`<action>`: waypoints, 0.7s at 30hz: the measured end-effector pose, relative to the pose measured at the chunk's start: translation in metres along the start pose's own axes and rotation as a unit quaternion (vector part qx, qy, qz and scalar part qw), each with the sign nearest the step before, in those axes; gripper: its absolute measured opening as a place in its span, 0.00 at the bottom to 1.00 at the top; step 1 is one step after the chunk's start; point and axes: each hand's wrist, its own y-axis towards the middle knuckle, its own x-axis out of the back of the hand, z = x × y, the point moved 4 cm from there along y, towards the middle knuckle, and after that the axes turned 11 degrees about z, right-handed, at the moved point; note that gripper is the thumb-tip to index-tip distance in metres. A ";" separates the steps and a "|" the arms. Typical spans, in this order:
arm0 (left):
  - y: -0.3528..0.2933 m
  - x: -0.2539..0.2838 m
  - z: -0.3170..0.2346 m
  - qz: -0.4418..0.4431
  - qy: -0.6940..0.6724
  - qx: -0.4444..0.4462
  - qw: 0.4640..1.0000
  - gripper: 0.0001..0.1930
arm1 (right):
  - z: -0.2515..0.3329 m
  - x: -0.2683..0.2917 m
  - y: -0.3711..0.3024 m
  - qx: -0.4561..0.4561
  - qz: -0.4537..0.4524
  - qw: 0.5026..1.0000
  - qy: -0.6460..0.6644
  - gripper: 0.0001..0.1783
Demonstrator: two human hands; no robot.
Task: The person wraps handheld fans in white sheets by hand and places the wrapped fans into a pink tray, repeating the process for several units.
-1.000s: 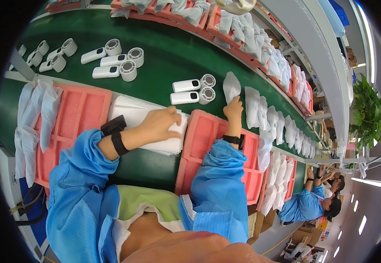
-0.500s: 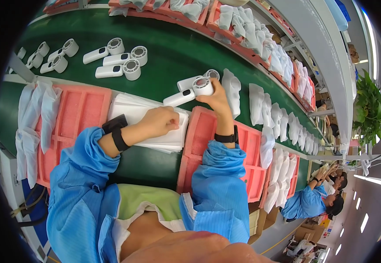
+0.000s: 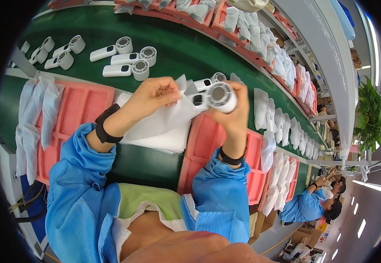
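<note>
The bright blue cloth jacket (image 3: 78, 193) shows faint fine lines, with black wristbands (image 3: 102, 128) by its cuffs. The white plastic handheld fan (image 3: 221, 97) has a grey round centre and small black panel, and the thin soft bag (image 3: 169, 115) is milky white. I see a dark green flat worktop (image 3: 144, 170), salmon-pink compartmented foam trays (image 3: 87, 104) and a green leafy plant (image 3: 372, 115).

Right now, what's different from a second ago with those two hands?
The right hand left a pale, thinly wrapped bundle and took a white device with a round head, lifting it slightly rightward. The left hand moved forward from above the stack of thin white sheets, now pinching a thin white wrapper beside the device's handle. The pink foam tray at far left stayed put.
</note>
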 end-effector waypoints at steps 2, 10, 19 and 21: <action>-0.004 -0.001 -0.005 -0.028 -0.019 -0.030 0.999 0.07 | 0.000 -0.025 0.002 0.017 0.013 1.000 -0.006 0.31; -0.012 0.006 -0.021 -0.062 -0.063 -0.102 0.991 0.06 | 0.015 -0.060 0.006 0.086 0.070 0.982 -0.153 0.34; -0.028 -0.003 -0.032 -0.066 0.227 -0.127 0.963 0.04 | 0.019 -0.090 -0.001 0.034 0.149 0.943 -0.297 0.35; -0.035 -0.024 -0.035 -0.066 0.336 -0.137 0.929 0.05 | 0.013 -0.088 -0.001 0.028 0.145 0.926 -0.349 0.36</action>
